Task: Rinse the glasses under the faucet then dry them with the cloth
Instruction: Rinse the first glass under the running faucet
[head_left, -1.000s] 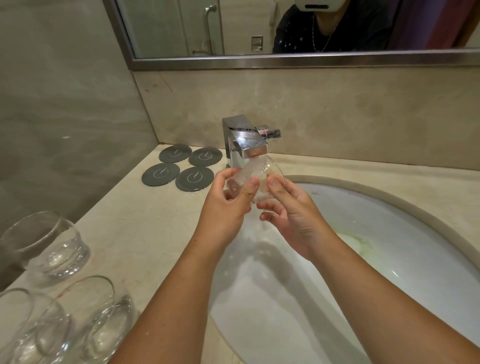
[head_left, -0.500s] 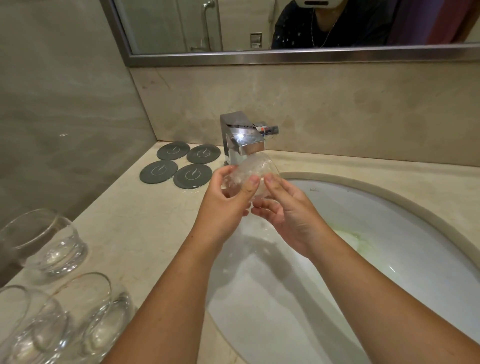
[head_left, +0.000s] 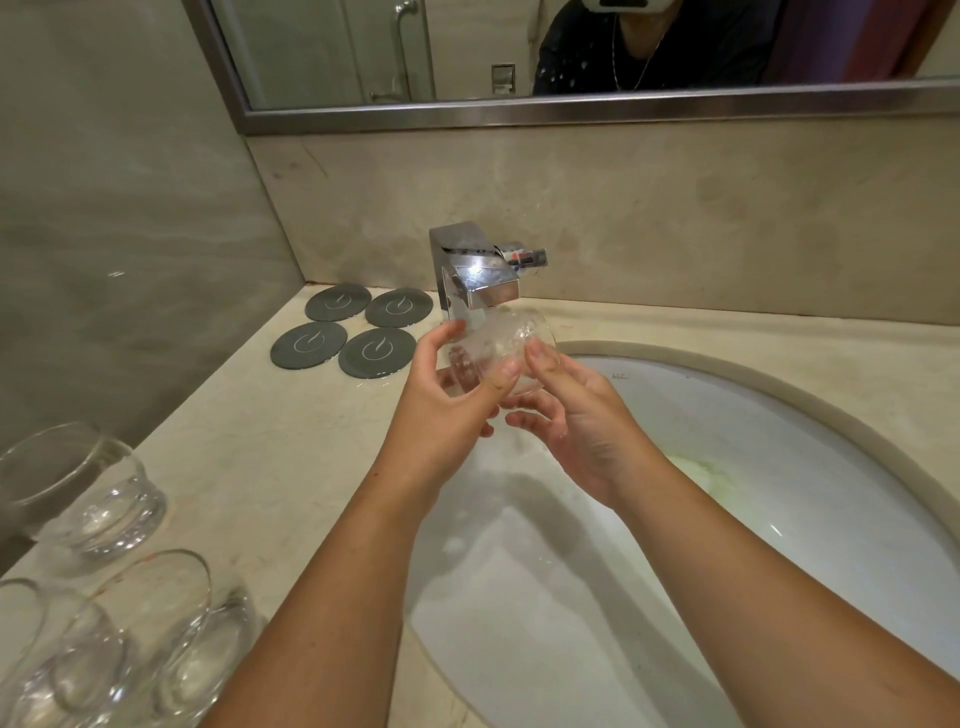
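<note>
Under faucet: glass, wet inside, held by left hand, right hand.

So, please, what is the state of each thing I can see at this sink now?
Clear round glass: tilted under the spout, wet, held by both hands.
Chrome square faucet: spout directly over the glass.
Left hand: grips the glass.
Right hand: thumb pinches the glass rim.
Three clear glasses: standing on the counter, untouched.
Four grey round coasters: lying flat.
White oval sink: greenish stain inside.
</note>
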